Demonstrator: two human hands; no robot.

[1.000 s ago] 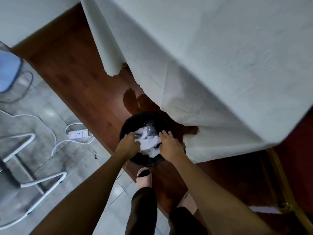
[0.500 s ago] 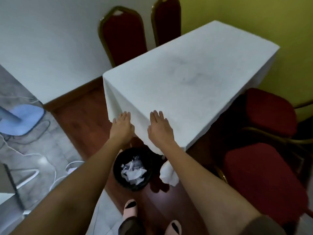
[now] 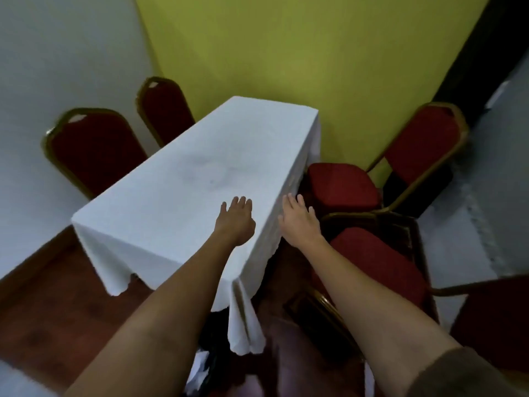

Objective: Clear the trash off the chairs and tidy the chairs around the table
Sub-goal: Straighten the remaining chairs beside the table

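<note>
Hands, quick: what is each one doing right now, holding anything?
Left hand: open, fingers spread, empty, over the white tablecloth.
Right hand: open, empty, at the table's right edge.

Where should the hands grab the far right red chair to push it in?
Probably the gold-framed backrest of the far right chair, one hand on each side rail, coming from behind it, on the side away from the table. The seat faces the tablecloth and the back stands upright and clear. Both hands, left and right, are empty.
</note>
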